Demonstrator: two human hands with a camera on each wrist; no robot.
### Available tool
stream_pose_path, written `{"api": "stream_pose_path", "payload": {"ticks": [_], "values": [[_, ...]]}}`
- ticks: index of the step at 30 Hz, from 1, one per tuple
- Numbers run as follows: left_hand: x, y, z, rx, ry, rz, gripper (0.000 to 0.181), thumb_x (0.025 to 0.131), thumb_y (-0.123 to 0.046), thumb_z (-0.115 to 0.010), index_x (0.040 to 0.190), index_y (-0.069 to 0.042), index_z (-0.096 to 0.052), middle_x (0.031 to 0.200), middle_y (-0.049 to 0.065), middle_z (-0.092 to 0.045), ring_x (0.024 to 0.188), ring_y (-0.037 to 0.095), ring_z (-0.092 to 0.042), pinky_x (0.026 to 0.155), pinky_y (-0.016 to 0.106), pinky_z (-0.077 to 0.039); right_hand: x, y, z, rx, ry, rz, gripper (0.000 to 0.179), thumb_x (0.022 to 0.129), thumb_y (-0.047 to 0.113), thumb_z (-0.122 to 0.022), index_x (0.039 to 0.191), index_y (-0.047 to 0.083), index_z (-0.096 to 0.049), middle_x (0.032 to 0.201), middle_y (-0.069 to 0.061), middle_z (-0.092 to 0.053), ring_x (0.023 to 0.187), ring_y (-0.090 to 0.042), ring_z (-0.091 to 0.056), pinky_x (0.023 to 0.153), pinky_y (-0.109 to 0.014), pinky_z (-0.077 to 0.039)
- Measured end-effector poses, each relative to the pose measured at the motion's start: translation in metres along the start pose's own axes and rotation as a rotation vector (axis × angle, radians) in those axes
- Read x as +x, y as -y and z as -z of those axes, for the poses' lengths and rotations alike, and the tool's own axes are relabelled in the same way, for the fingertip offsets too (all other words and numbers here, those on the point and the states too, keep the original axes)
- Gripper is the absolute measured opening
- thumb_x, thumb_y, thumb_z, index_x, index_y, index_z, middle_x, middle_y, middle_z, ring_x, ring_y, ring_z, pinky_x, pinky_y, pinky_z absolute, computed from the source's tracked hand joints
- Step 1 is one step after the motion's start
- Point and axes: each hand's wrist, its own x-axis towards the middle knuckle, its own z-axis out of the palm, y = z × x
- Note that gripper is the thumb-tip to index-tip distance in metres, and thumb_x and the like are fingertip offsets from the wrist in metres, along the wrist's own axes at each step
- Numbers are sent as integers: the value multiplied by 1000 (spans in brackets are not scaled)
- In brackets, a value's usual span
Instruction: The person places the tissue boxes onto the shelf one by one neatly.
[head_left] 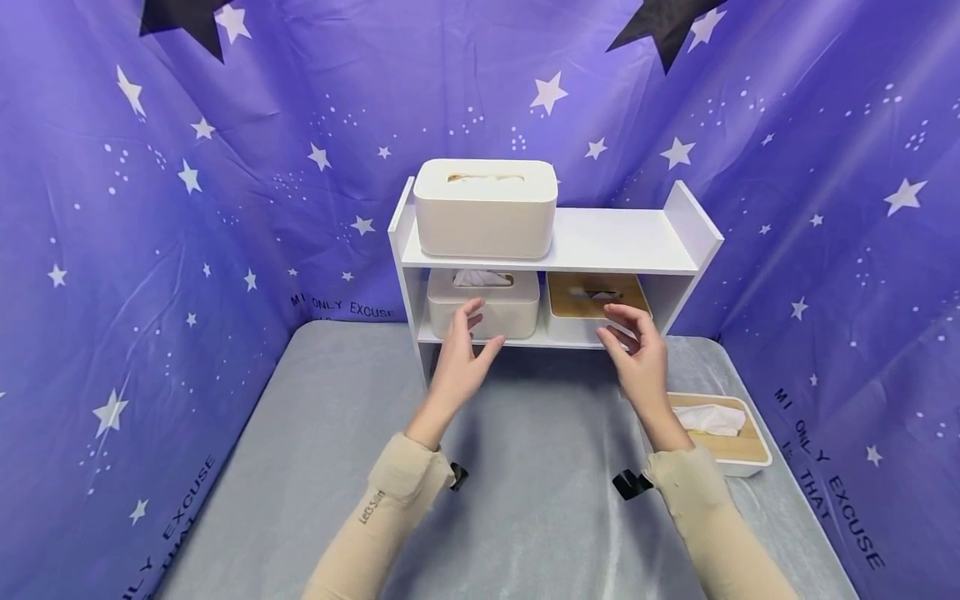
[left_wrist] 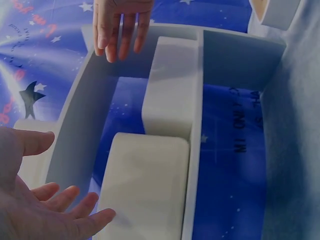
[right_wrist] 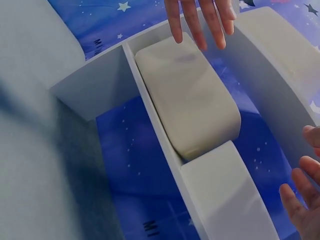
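Note:
My left hand point(head_left: 457, 364), fingers spread and loosely bent, is in front of the cream tissue box point(head_left: 442, 312) on the lower shelf. Whether a fingertip touches that box cannot be told. Beside it sits a white tissue box with a wooden lid point(head_left: 564, 292), and my right hand point(head_left: 643, 362) is before its right end. The right fingers are relaxed, with nothing held between them. In the right wrist view, a gap shows between the right hand point(right_wrist: 305, 195) and the white box point(right_wrist: 227, 195). Both lower boxes stand side by side.
A larger cream tissue box point(head_left: 483, 221) stands on the left of the upper shelf. The white shelf unit point(head_left: 615, 237) has raised side panels. Another wooden-topped tissue box point(head_left: 738, 446) rests on the grey cloth-covered table point(head_left: 540, 500) at right. Purple star-patterned curtains point(head_left: 300, 125) surround the table.

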Motion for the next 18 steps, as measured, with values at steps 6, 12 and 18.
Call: {"api": "stream_pose_path", "payload": {"ticks": [6, 12, 18], "values": [[-5, 6, -14, 9, 40, 9, 60, 94, -15, -66, 146, -4, -37, 153, 15, -43, 137, 35, -49, 113, 52, -43, -6, 2, 10, 3, -14, 15, 36, 87, -15, -64, 122, -19, -54, 120, -34, -60, 110, -10, -65, 93, -16, -56], [-11, 15, -30, 7, 82, 14, 60, 95, -17, -66, 146, -2, -37, 152, 15, -43, 137, 35, -50, 113, 52, -44, -10, 0, 20, -21, -22, 21, 36, 87, -15, -64, 121, -21, -54, 119, -44, -56, 108, -1, -64, 92, -17, -56], [-15, 20, -48, -2, 113, 12, 60, 94, -14, -67, 144, -1, -38, 150, 17, -46, 134, 34, -52, 112, 49, -45, -15, -12, 35, -62, -44, -17, 37, 87, -14, -65, 122, -19, -55, 120, -40, -58, 108, -5, -65, 92, -15, -56]]}}
